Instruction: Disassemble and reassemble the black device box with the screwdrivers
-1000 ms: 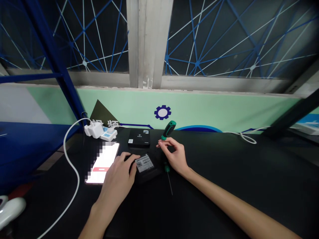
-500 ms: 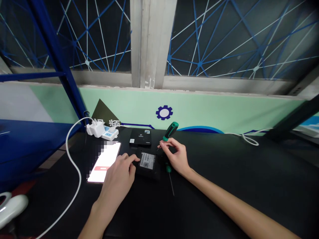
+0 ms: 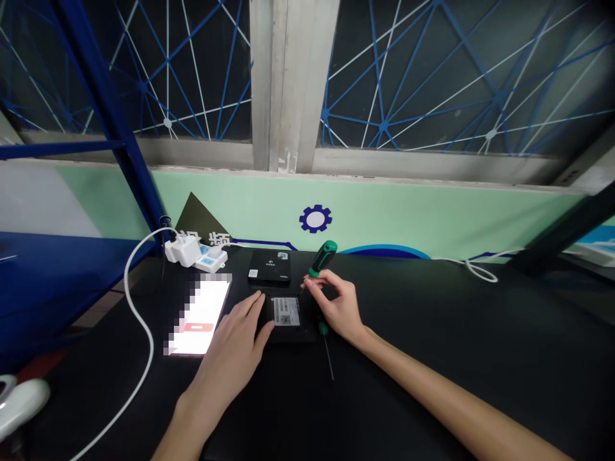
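Observation:
A flat black box with a white printed label on its upper face lies on the black table. Gripping its left side is my left hand, with the fingers at the far left corner and the thumb near the front. My right hand pinches a screwdriver low, under its green-and-black handle. The screwdriver leans, handle up, with its tip at the box's far right corner; the exact contact is too small to tell. A second green-handled screwdriver lies right of the box, partly under my right hand.
Behind the labelled box lies another black box with stickers. A lit phone or tablet screen is left of my left hand. A power strip with a white plug and cable stands at the back left.
My left hand has gone from a pointing index finger to a hold with thumb and fingers on the box's left side. The box has turned slightly and sits straighter. The screwdriver's handle has shifted left.

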A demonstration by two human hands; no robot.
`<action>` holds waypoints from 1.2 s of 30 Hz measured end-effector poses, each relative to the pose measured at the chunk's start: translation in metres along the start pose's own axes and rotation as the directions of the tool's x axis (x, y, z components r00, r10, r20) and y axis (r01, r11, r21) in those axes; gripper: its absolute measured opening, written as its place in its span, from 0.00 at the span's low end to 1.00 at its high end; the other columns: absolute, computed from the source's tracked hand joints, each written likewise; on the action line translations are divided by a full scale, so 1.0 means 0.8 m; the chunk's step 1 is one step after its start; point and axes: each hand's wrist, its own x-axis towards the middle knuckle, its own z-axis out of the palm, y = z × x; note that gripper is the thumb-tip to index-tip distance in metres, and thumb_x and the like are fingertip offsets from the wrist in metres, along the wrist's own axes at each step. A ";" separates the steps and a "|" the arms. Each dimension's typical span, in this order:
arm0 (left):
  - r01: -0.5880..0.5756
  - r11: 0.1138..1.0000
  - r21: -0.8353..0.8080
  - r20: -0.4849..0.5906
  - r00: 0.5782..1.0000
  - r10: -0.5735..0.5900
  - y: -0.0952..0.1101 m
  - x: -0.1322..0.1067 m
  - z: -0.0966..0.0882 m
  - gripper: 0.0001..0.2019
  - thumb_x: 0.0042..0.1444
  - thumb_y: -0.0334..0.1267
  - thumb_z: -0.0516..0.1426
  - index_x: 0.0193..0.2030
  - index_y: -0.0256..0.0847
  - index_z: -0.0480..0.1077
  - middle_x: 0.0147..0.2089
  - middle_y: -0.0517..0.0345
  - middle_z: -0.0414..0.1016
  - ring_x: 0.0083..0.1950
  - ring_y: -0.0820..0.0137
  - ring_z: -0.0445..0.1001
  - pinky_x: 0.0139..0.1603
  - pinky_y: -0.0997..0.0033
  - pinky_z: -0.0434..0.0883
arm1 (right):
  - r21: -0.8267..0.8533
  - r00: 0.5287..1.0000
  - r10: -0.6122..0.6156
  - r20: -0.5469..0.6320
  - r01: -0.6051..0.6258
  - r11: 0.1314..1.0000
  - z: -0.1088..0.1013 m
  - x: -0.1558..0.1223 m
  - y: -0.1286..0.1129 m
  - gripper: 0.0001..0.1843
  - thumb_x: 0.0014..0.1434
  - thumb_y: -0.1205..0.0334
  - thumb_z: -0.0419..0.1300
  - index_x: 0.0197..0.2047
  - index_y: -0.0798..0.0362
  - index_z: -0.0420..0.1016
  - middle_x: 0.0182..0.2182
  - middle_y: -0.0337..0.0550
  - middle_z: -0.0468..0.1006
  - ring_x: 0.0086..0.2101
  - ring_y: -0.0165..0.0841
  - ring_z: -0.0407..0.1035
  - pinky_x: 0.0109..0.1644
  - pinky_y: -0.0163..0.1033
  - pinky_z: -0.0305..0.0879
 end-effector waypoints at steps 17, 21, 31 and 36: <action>-0.045 0.999 0.017 0.030 0.999 0.044 -0.002 -0.003 -0.004 0.26 0.71 0.48 0.43 0.70 0.37 0.57 0.67 0.45 0.66 0.67 0.57 0.65 0.64 0.51 0.66 | -0.040 0.999 -0.021 0.050 0.023 0.999 0.001 0.002 0.005 0.06 0.63 0.59 0.63 0.36 0.51 0.77 0.32 0.43 0.81 0.31 0.36 0.75 0.37 0.39 0.72; -0.055 0.998 0.012 0.031 0.998 0.055 0.000 -0.003 -0.007 0.25 0.71 0.46 0.43 0.69 0.38 0.57 0.65 0.44 0.68 0.66 0.56 0.66 0.62 0.51 0.66 | -0.045 0.999 -0.016 0.048 0.019 0.999 0.001 0.003 0.003 0.06 0.63 0.59 0.63 0.37 0.51 0.78 0.31 0.43 0.82 0.31 0.36 0.75 0.36 0.40 0.72; -0.055 0.998 0.023 0.020 0.998 0.054 0.003 -0.002 -0.007 0.24 0.71 0.45 0.43 0.69 0.36 0.59 0.64 0.43 0.69 0.64 0.55 0.67 0.61 0.51 0.67 | -0.019 0.999 0.042 0.034 -0.042 0.999 0.002 0.007 0.000 0.11 0.61 0.53 0.65 0.33 0.51 0.77 0.28 0.43 0.82 0.28 0.35 0.74 0.34 0.39 0.72; -0.063 0.998 0.028 0.015 0.998 0.063 0.002 -0.002 -0.006 0.24 0.71 0.45 0.43 0.69 0.37 0.59 0.64 0.44 0.69 0.65 0.55 0.67 0.61 0.51 0.67 | 0.005 0.996 0.065 0.068 -0.066 0.998 0.001 0.007 -0.003 0.11 0.63 0.53 0.62 0.34 0.51 0.77 0.30 0.43 0.83 0.31 0.37 0.78 0.38 0.40 0.73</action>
